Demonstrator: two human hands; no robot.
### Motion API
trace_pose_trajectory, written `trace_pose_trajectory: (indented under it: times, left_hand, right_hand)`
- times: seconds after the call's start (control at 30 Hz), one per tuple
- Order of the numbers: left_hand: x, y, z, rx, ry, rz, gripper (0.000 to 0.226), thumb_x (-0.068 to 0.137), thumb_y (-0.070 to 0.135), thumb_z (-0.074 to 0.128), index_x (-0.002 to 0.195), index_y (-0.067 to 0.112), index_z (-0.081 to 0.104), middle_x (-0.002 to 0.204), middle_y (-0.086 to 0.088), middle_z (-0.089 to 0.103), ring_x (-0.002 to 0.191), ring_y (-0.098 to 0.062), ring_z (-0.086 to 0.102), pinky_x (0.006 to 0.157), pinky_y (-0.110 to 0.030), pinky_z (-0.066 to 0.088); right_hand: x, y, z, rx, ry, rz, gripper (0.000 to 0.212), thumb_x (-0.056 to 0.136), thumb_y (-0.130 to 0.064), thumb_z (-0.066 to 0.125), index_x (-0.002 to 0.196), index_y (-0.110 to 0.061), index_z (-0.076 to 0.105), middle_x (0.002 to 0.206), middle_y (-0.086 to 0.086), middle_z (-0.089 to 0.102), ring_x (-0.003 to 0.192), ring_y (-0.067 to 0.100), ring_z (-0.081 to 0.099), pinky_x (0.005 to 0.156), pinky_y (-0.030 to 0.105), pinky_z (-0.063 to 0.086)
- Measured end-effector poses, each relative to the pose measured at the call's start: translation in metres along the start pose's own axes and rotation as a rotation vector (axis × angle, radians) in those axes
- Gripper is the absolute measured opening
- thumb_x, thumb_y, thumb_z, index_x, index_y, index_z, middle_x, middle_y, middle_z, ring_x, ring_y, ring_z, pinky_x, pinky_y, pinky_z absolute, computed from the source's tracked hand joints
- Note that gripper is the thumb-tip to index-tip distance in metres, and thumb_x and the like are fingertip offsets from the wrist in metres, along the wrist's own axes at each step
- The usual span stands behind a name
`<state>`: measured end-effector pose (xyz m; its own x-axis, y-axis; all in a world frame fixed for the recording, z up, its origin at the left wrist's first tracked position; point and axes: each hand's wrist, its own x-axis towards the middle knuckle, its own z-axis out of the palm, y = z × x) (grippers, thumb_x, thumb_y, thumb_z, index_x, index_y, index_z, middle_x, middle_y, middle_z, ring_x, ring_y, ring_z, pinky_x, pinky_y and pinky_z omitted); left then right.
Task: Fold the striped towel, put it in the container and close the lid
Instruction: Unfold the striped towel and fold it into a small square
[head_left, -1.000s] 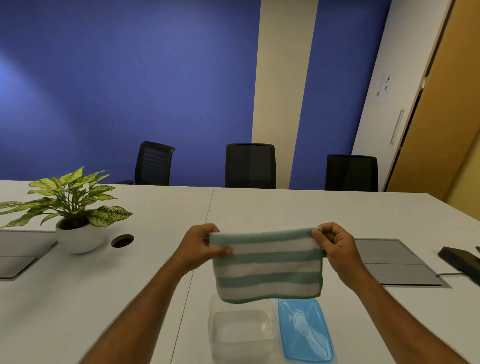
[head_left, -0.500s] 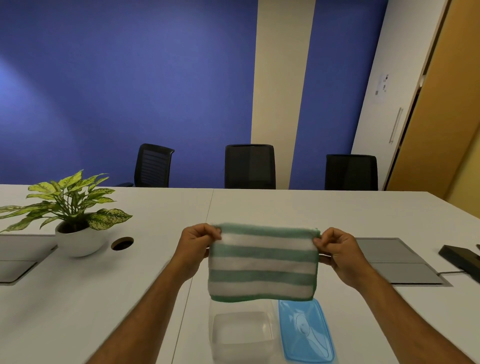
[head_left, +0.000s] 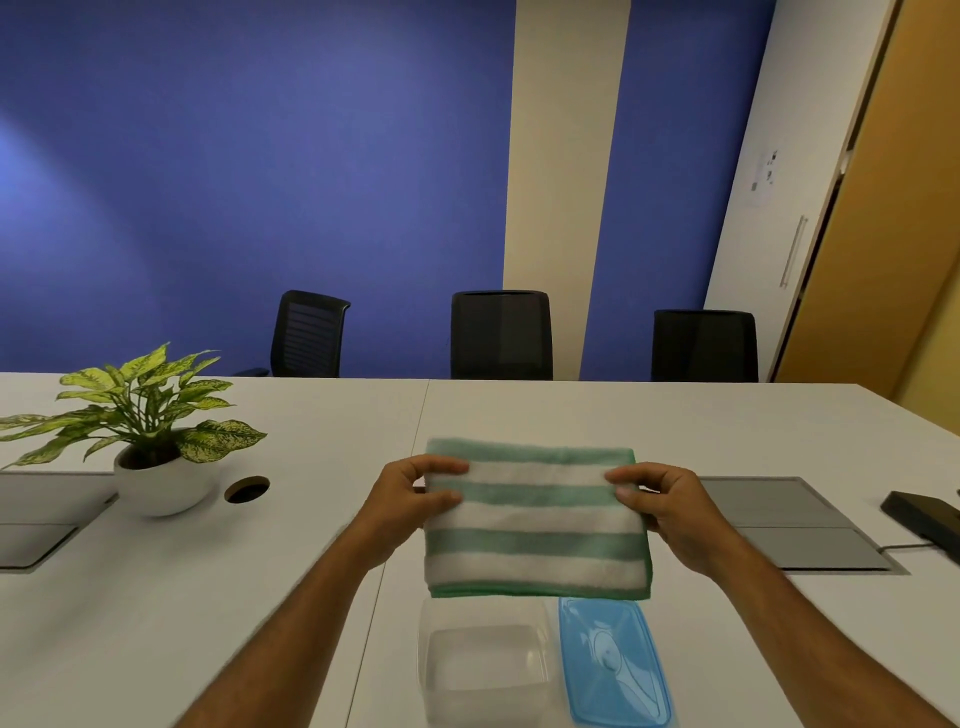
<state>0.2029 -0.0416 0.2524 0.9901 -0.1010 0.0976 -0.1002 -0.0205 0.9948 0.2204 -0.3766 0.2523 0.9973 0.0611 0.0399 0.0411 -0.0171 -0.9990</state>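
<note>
A second ago I held the towel (head_left: 537, 519) up by its top corners so that it hung like a small flag; now I have tipped it forward and lowered it, and it lies nearly flat between my hands, just above the desk (head_left: 675, 415) or perhaps touching it (I cannot tell which). My left hand (head_left: 410, 501) pinches its left edge, with the fingers (head_left: 447, 465) curled over the top; my right hand (head_left: 670, 506) grips the right edge the same way. Both are clenched on the cloth. I judge that the towel is folded at least once and is about ready for another fold, since it looks wider than the box it must go into.

That container (head_left: 485, 665) stands open on the near side of the towel, clear and empty, with its blue lid (head_left: 613, 665) lying flat just to the right of it, the two almost touching. Nothing sits between towel and container, so the way in is free.

Further off, a potted plant (head_left: 150, 441) stands well to the left, beside a round cable hole (head_left: 247, 489). A grey hatch (head_left: 779, 519) is set into the desk to the right, with a black device (head_left: 924, 517) past it. Three black chairs (head_left: 501, 335) wait on the far side. None of these crowd my work.
</note>
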Motion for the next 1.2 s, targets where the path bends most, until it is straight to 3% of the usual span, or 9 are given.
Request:
trace_pose_trajectory:
  times: [0.17, 0.3, 0.4, 0.5, 0.6, 0.67, 0.83, 1.0, 1.2]
  left_hand:
    - [-0.004, -0.003, -0.007, 0.192, -0.23, -0.063, 0.073, 0.075, -0.003, 0.081, 0.134, 0.028, 0.052, 0.13, -0.003, 0.053, 0.112, -0.025, 0.061, 0.07, -0.034, 0.062]
    - [-0.006, -0.005, -0.012, 0.227, -0.305, -0.092, 0.083, 0.074, -0.008, 0.078, 0.139, 0.032, 0.046, 0.135, -0.002, 0.046, 0.118, -0.025, 0.056, 0.077, -0.038, 0.062]
    - [-0.006, -0.005, -0.015, 0.213, -0.309, -0.112, 0.084, 0.076, -0.018, 0.068, 0.141, 0.032, 0.046, 0.137, -0.002, 0.045, 0.119, -0.029, 0.056, 0.087, -0.044, 0.061]
    - [-0.008, -0.005, -0.017, 0.163, -0.27, -0.112, 0.082, 0.075, -0.02, 0.057, 0.141, 0.029, 0.048, 0.137, -0.009, 0.047, 0.117, -0.033, 0.058, 0.086, -0.045, 0.061]
    - [-0.01, -0.008, -0.011, 0.083, -0.207, -0.09, 0.072, 0.078, -0.002, 0.073, 0.138, 0.029, 0.048, 0.137, -0.008, 0.048, 0.115, -0.03, 0.059, 0.082, -0.041, 0.062]
    - [-0.011, -0.011, -0.006, 0.122, -0.179, -0.059, 0.08, 0.072, 0.012, 0.087, 0.138, 0.031, 0.045, 0.135, -0.001, 0.049, 0.115, -0.025, 0.059, 0.079, -0.034, 0.062]
    - [-0.012, -0.013, -0.007, 0.341, -0.251, -0.07, 0.105, 0.062, 0.008, 0.093, 0.144, 0.036, 0.035, 0.139, 0.006, 0.041, 0.118, -0.019, 0.053, 0.081, -0.028, 0.061]
    - [-0.013, -0.012, -0.008, 0.417, -0.291, -0.076, 0.109, 0.065, 0.002, 0.09, 0.15, 0.03, 0.028, 0.146, 0.008, 0.032, 0.118, -0.016, 0.05, 0.079, -0.022, 0.059]
    - [-0.008, -0.016, -0.008, 0.491, -0.277, -0.097, 0.11, 0.064, 0.005, 0.091, 0.15, 0.032, 0.027, 0.145, 0.007, 0.033, 0.125, -0.021, 0.046, 0.087, -0.026, 0.058]
  right_hand:
    - [-0.005, -0.002, -0.007, -0.097, -0.19, 0.08, 0.065, 0.073, 0.011, 0.075, 0.125, -0.025, 0.061, 0.115, 0.015, 0.067, 0.099, 0.031, 0.067, 0.075, 0.042, 0.06]
    - [-0.007, 0.001, -0.01, -0.15, -0.26, 0.111, 0.082, 0.073, 0.016, 0.071, 0.138, -0.028, 0.049, 0.127, 0.013, 0.06, 0.106, 0.029, 0.061, 0.084, 0.044, 0.059]
    - [-0.009, 0.007, -0.016, -0.077, -0.278, 0.109, 0.084, 0.075, 0.021, 0.063, 0.141, -0.03, 0.046, 0.135, 0.013, 0.055, 0.12, 0.038, 0.055, 0.095, 0.054, 0.051]
    - [-0.01, 0.011, -0.018, 0.003, -0.307, 0.093, 0.086, 0.076, 0.023, 0.06, 0.141, -0.03, 0.046, 0.139, 0.01, 0.054, 0.127, 0.041, 0.051, 0.099, 0.056, 0.048]
    - [-0.011, 0.011, -0.015, 0.065, -0.325, 0.073, 0.085, 0.073, 0.022, 0.061, 0.14, -0.03, 0.048, 0.141, 0.007, 0.052, 0.127, 0.039, 0.052, 0.095, 0.048, 0.055]
    - [-0.011, 0.01, -0.013, 0.072, -0.317, 0.062, 0.085, 0.076, 0.025, 0.058, 0.14, -0.03, 0.048, 0.14, 0.007, 0.052, 0.127, 0.039, 0.052, 0.094, 0.045, 0.056]
    - [-0.008, 0.01, -0.016, 0.058, -0.318, 0.068, 0.087, 0.076, 0.026, 0.057, 0.144, -0.027, 0.042, 0.142, 0.008, 0.049, 0.127, 0.039, 0.051, 0.096, 0.047, 0.055]
    - [-0.008, 0.014, -0.013, 0.025, -0.307, 0.096, 0.093, 0.061, 0.008, 0.065, 0.142, -0.032, 0.044, 0.141, 0.003, 0.05, 0.125, 0.033, 0.053, 0.096, 0.043, 0.054]
    - [-0.006, 0.015, -0.005, -0.148, -0.265, 0.125, 0.093, 0.07, 0.017, 0.059, 0.146, -0.033, 0.037, 0.13, 0.008, 0.053, 0.11, 0.028, 0.057, 0.086, 0.039, 0.057]
